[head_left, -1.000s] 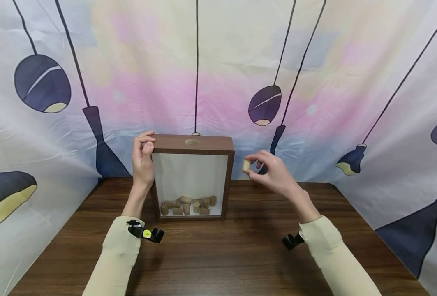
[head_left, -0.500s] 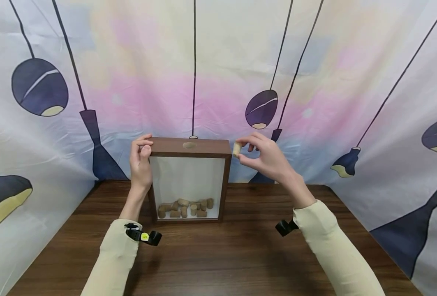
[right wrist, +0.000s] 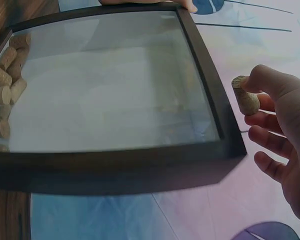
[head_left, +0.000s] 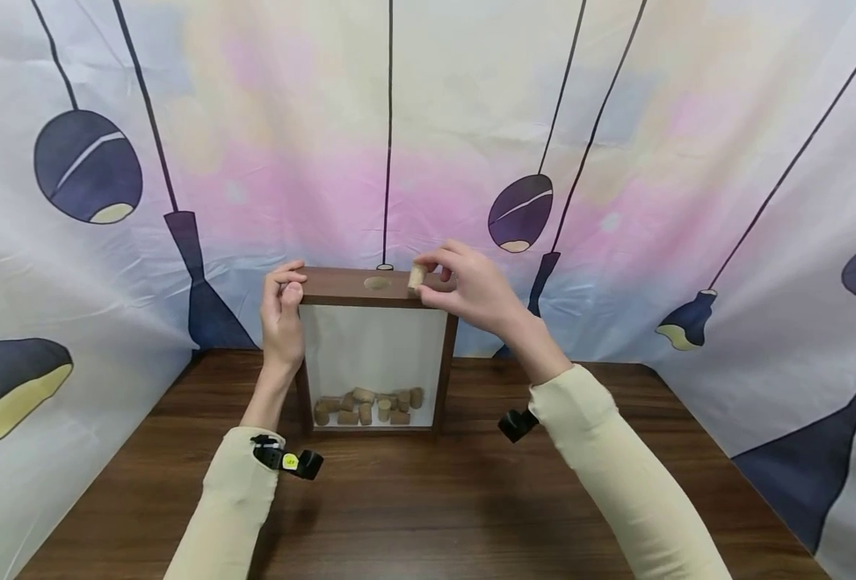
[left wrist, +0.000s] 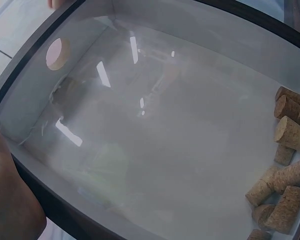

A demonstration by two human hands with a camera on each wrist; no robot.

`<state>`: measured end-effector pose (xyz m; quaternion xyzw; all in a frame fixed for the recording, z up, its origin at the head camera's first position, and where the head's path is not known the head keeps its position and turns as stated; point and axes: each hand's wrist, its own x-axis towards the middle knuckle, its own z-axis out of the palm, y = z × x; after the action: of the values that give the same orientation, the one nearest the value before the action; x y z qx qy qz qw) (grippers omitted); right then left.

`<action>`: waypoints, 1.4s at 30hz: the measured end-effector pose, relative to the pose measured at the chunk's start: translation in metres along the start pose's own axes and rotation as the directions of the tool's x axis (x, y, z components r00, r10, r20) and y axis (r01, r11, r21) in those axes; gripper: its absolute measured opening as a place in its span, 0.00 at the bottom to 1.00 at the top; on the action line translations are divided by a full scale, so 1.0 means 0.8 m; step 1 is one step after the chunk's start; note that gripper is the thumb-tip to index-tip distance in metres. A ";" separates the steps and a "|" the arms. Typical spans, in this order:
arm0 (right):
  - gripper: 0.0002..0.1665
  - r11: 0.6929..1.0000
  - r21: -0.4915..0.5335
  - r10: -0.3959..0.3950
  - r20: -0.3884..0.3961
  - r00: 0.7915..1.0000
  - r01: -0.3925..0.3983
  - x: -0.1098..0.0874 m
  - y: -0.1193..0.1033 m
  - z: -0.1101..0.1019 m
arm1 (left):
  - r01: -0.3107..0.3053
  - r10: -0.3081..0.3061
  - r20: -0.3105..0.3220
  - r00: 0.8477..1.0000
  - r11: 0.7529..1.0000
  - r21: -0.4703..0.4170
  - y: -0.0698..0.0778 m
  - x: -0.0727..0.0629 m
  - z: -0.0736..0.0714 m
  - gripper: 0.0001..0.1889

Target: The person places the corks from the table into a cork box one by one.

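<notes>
A brown wooden shadow box [head_left: 348, 301] with a clear front stands upright on the table, a round hole [head_left: 378, 283] in its top. My left hand [head_left: 281, 318] grips its upper left corner, fingers over the top edge. Between thumb and fingertips my right hand [head_left: 474, 286] pinches a cork [head_left: 416, 276], held close over the top of the box, right of the hole. In the right wrist view the same cork [right wrist: 246, 96] is beside the frame's edge. Several corks [left wrist: 287, 210] lie heaped along the bottom inside the box.
The dark wood-grain table [head_left: 413, 507] spreads in front of the box. Behind it hangs a pastel cloth [head_left: 290, 137] printed with dark lamps. Black wrist cameras [head_left: 300, 463] sit at both cuffs.
My right hand has carried the cork leftward and slightly up, from beside the box to over its top right part. The left hand keeps its grip on the corner.
</notes>
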<state>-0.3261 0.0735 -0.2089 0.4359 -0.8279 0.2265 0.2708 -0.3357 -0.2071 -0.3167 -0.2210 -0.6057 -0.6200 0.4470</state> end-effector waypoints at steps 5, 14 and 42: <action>0.21 0.999 0.009 0.042 0.048 0.998 -0.043 0.016 -0.005 0.015 | 0.010 -0.010 0.016 1.000 1.000 0.000 0.030 -0.001 0.008 0.16; 0.21 0.996 0.012 0.090 0.060 0.994 -0.090 0.038 -0.011 0.035 | 0.023 -0.024 0.012 1.000 0.999 0.031 0.042 -0.005 0.007 0.18; 0.20 0.991 0.067 0.117 0.040 0.992 -0.120 0.032 -0.006 0.031 | -0.001 -0.003 0.061 0.998 0.998 0.066 -0.001 0.003 -0.007 0.20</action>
<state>-0.3400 0.0404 -0.2102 0.3991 -0.8486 0.2629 0.2269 -0.3360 -0.2129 -0.3162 -0.2247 -0.6394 -0.5928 0.4351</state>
